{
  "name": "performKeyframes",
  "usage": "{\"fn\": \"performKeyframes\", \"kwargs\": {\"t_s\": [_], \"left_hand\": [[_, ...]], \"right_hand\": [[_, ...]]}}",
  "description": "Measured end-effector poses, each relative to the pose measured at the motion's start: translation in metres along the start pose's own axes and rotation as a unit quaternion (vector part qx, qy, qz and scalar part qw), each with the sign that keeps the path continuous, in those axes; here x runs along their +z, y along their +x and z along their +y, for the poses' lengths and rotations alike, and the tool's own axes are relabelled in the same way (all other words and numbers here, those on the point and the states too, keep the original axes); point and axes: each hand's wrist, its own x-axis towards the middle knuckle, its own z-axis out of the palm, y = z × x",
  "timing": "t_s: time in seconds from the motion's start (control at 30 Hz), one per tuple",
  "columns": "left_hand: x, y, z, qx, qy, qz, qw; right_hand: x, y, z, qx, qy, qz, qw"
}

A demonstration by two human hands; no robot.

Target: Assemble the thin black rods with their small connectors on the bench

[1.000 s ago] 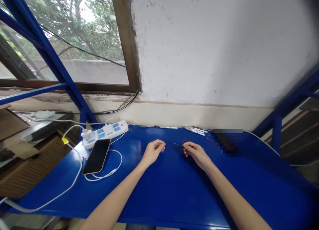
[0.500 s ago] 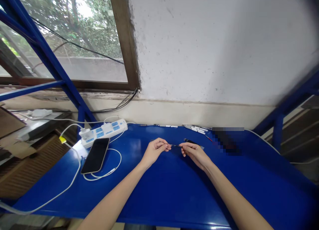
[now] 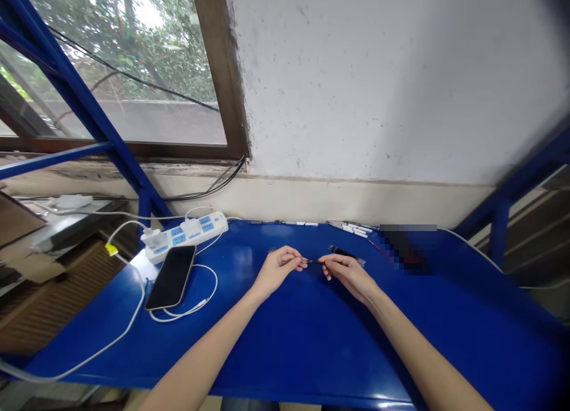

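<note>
Between my two hands is a thin dark rod [image 3: 314, 262] that looks like a pen refill, held nearly level above the blue table. My left hand [image 3: 280, 266] is closed in a pinch at its left end, where a small lighter tip shows. At the right end, the thumb and fingers of my right hand [image 3: 350, 272] pinch the rod, and its other fingers curl below. Just behind my right hand lies a dark bundle of thin sticks [image 3: 342, 253], partly covered by that hand. Something small peeks out behind my left hand, too hidden to name.
Several pens [image 3: 351, 228] lie along the back edge of the blue table [image 3: 312, 340]. To the left are a phone [image 3: 171, 278], a looped white cable [image 3: 216, 286] and a white power strip [image 3: 184, 237]. A blurred dark object [image 3: 403, 250] is at the back right.
Both hands keep almost the same place and grip on the thin rod. The view has shifted slightly, and more of the dark bundle behind my right hand shows.
</note>
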Motion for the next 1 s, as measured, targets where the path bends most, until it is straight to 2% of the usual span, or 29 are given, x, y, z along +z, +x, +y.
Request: {"fn": "performKeyframes", "kwargs": {"t_s": [0.3,0.5,0.6,0.73,0.87,0.93,1.0], "left_hand": [[0.002,-0.001,-0.002,-0.01,0.031,-0.023,0.999],[0.0,-0.003,-0.007,0.003,0.112,-0.047,0.993],[-0.002,-0.005,-0.006,0.032,0.171,-0.047,0.984],[0.0,-0.007,0.001,0.065,0.26,-0.054,0.962],[-0.003,-0.005,0.007,0.109,0.338,-0.013,0.935],[-0.013,-0.002,0.009,0.131,0.386,0.038,0.912],[-0.028,0.001,0.009,0.129,0.456,0.098,0.875]], "right_hand": [[0.0,0.0,0.001,-0.004,-0.016,-0.008,1.0],[0.004,-0.001,0.002,-0.021,-0.128,-0.032,0.991],[0.005,-0.002,0.003,-0.041,-0.229,-0.045,0.972],[0.008,-0.004,0.006,-0.085,-0.372,-0.045,0.923],[0.009,-0.005,0.006,-0.121,-0.446,-0.036,0.886],[0.01,-0.006,0.006,-0.141,-0.466,-0.036,0.873],[0.01,-0.006,0.006,-0.156,-0.479,-0.039,0.863]]}}
